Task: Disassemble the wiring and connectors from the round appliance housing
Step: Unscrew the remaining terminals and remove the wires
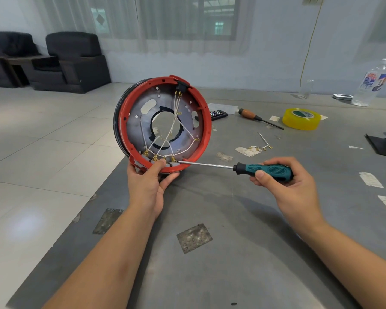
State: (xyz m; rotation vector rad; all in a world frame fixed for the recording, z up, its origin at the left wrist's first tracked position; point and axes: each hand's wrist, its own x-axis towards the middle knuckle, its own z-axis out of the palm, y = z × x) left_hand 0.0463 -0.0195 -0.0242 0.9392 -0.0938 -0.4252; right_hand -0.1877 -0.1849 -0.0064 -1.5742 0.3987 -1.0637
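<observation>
Gripping the round red housing (pixel 165 121) at its lower rim, the left hand (pixel 148 181) is holding it upright above the tabletop (pixel 210 208) edge.

The right hand (pixel 285 181) is wrapping its fingers around the teal screwdriver (pixel 263 170), whose tip is touching the brass connectors (pixel 163 158) at the housing's lower rim, just beside the left thumb. White wires (pixel 174 121) are crossing the housing's interior. Right of the housing, a loose wire bundle (pixel 260 144), a wooden-handled screwdriver (pixel 257 118), yellow tape (pixel 301 119) and a plastic bottle (pixel 371 85) are lying on the tabletop.
</observation>
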